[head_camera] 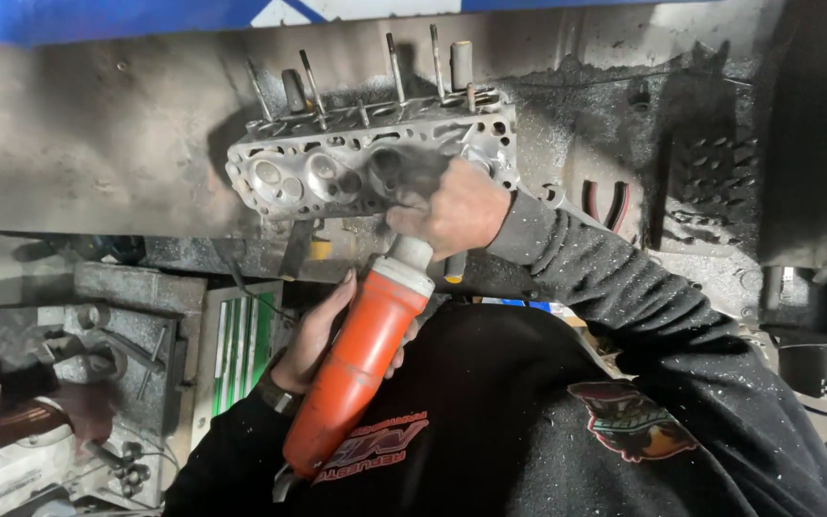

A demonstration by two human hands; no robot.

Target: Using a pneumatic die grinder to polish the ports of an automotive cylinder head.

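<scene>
Left hand: my left hand (323, 330) wraps the body of the orange power grinder (356, 369), fingers closed around it.
Right hand: my right hand (452, 206) clamps the grinder's pale neck just behind the spinning head, which is blurred.
Cylinder head: the aluminium cylinder head (366, 163) lies on its side on the grimy workbench (88, 144), chambers facing me.
Progress: I judge the two left chambers look bright and cleaned; the tool sits on the third, and the rightmost is hidden by my hand.
Nearby: pliers (605, 203) lie just right of my sleeve.
</scene>
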